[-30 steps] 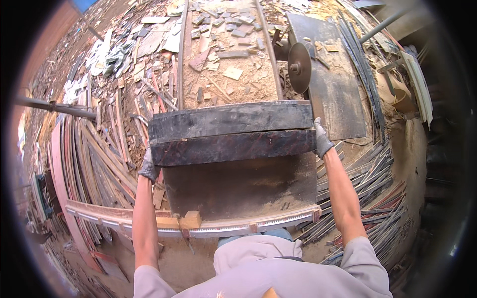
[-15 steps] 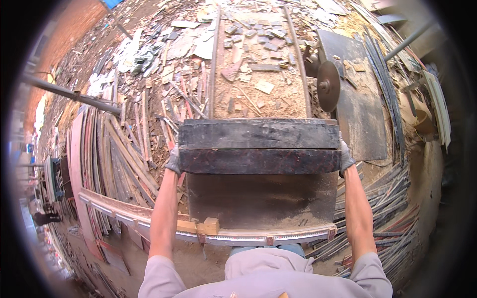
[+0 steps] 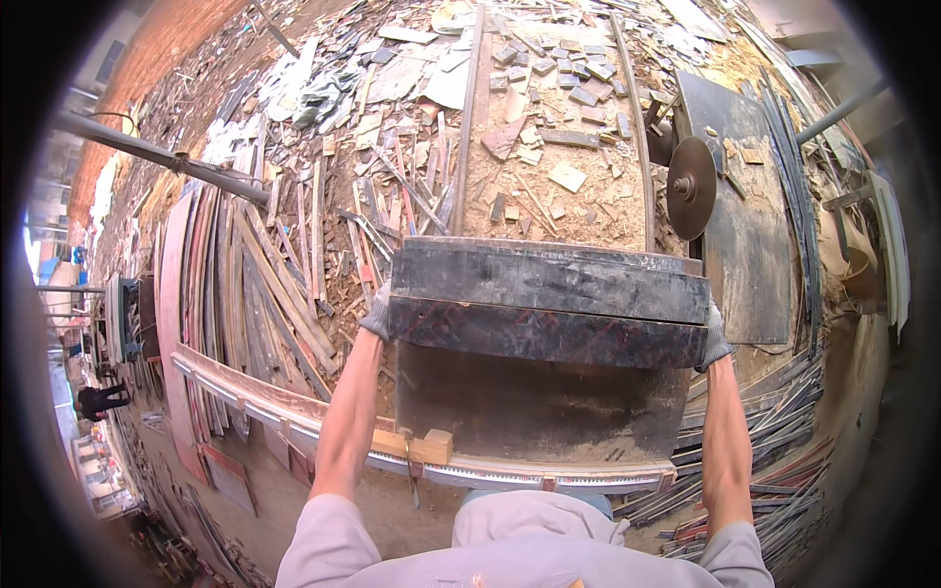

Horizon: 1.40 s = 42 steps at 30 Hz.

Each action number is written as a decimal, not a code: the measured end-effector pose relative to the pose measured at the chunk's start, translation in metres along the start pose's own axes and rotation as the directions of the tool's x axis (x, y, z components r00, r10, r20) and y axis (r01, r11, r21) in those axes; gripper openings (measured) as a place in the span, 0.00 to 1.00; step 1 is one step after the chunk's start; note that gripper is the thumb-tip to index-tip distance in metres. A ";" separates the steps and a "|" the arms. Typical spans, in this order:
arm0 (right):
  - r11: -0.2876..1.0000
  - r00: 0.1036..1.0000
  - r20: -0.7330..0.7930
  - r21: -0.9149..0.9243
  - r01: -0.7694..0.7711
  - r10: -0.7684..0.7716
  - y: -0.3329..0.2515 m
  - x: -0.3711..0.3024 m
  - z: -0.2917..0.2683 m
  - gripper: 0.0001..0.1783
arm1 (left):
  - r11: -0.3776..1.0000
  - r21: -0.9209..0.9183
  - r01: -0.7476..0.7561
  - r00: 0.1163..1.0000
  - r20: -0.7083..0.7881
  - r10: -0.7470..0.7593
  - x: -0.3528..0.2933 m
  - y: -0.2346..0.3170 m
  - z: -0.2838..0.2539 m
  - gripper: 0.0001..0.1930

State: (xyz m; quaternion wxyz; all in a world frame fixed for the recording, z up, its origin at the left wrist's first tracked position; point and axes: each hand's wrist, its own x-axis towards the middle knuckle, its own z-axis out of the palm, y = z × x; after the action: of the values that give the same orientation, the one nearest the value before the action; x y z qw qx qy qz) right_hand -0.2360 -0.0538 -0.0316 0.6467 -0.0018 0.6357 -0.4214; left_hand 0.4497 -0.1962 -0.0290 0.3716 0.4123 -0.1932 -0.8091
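A stack of dark boards (image 3: pixel 549 279) with worn edges lies crosswise in front of me, over a dark work surface (image 3: pixel 539 402). At its left end is my left hand (image 3: pixel 376 312), in a pale glove with a grey cuff, closed on the boards. My right hand (image 3: pixel 716 339), gloved the same way, grips the opposite end. The fingers of both hands are partly hidden by the stack. The boards' right end sits slightly lower in the picture than the left.
A round saw blade (image 3: pixel 691 188) stands beside a dark panel (image 3: pixel 750 225) at the right. Nearer me runs a rail with a measuring strip (image 3: pixel 588 480), with a wooden block (image 3: pixel 431 448) on it. Long wood strips (image 3: pixel 260 284) lie left; offcuts (image 3: pixel 564 73) litter the far side.
The whole view has shifted, so the surroundings and the boards appear farther right. The stack now looks tilted, right end lower. Both hands keep their hold on its ends.
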 end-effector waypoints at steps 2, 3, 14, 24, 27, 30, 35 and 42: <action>1.000 1.000 -0.004 0.002 0.000 0.000 0.000 -0.001 -0.001 0.49 | 0.999 0.050 0.000 1.000 0.004 -0.001 0.003 -0.001 -0.004 0.32; 1.000 1.000 -0.004 0.002 0.002 -0.002 0.001 0.000 -0.001 0.49 | 0.995 0.101 0.026 0.998 -0.056 -0.021 0.007 -0.002 -0.004 0.36; 1.000 0.999 -0.038 0.026 0.013 -0.012 0.003 -0.006 -0.008 0.50 | 0.973 0.231 0.002 0.998 -0.060 0.012 0.007 -0.003 -0.007 0.35; 0.998 0.999 -0.026 0.056 0.041 -0.040 0.009 -0.007 -0.006 0.50 | 0.964 0.258 0.067 0.989 -0.143 -0.030 0.010 0.001 -0.009 0.30; 0.996 0.999 -0.024 0.080 0.051 -0.049 0.015 -0.012 -0.010 0.50 | 0.958 0.276 0.084 0.985 -0.166 -0.038 0.007 -0.004 -0.009 0.29; 0.992 0.998 -0.040 0.109 0.058 -0.054 0.027 -0.024 -0.025 0.50 | 0.939 0.331 0.095 0.981 -0.190 -0.033 -0.003 -0.015 -0.005 0.28; 0.983 0.994 -0.097 0.174 0.063 -0.046 0.070 -0.064 -0.075 0.50 | 0.707 0.707 0.019 0.990 -0.114 0.088 -0.041 -0.053 0.014 0.25; 0.973 0.963 -0.269 0.223 0.057 0.005 0.150 -0.151 -0.175 0.50 | 0.392 0.917 -0.078 0.995 0.047 0.088 -0.078 -0.144 0.015 0.21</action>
State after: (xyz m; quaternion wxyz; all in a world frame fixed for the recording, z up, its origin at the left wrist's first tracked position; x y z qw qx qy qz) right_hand -0.2742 0.2189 -0.0213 0.5454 0.1212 0.6643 -0.4965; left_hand 0.4038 -0.0434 -0.0687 0.1247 0.5420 -0.6245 -0.5484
